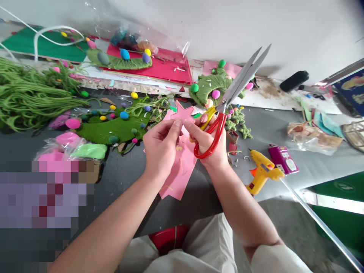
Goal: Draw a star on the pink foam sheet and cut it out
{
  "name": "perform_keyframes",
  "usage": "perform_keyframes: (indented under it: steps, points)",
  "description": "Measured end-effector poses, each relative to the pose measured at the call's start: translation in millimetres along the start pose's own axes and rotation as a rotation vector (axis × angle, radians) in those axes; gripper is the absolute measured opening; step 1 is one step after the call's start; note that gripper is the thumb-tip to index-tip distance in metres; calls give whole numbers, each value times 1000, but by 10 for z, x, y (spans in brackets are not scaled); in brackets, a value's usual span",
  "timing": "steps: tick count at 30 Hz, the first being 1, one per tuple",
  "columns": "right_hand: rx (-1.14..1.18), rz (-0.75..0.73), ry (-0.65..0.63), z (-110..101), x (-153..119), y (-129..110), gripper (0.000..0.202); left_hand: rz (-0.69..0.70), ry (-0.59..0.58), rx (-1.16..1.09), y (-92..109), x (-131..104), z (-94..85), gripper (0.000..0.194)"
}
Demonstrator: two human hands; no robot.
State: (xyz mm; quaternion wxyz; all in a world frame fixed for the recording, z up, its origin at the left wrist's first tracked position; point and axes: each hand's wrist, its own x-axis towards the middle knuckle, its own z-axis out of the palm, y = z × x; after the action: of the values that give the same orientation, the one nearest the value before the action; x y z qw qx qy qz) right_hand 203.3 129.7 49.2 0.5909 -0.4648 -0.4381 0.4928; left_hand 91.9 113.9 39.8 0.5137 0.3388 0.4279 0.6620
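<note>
My left hand [161, 146] is closed in a pinch, thumb against forefinger, at the lower edge of a pink star-shaped cut-out [182, 113]. Right beside it, the thumb of my right hand [212, 146] meets the same piece. Scissors [239, 81] hang in my right hand, fingers through the red and yellow handles, blades slightly apart and pointing up to the right, away from the pink piece. Below my fingers a larger pink sheet [178, 180] with notched edges and small yellowish marks lies on the dark tabletop. My fingertips partly hide where the star is gripped.
A yellow glue gun [260, 170] lies at right beside a purple box [283, 159]. Green yarn [31, 94] heaps up at left. Wrapped green shapes with coloured balls [113, 129] and a red sheet [167, 68] lie farther back. A metal rod [318, 220] slants across the lower right.
</note>
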Motion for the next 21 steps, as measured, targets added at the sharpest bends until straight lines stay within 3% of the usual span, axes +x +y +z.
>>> perform_keyframes:
  steps: [21]
  points:
    - [-40,-39,-12,-1,8,-4,47,-98,3,-118,-14,23,1,17]
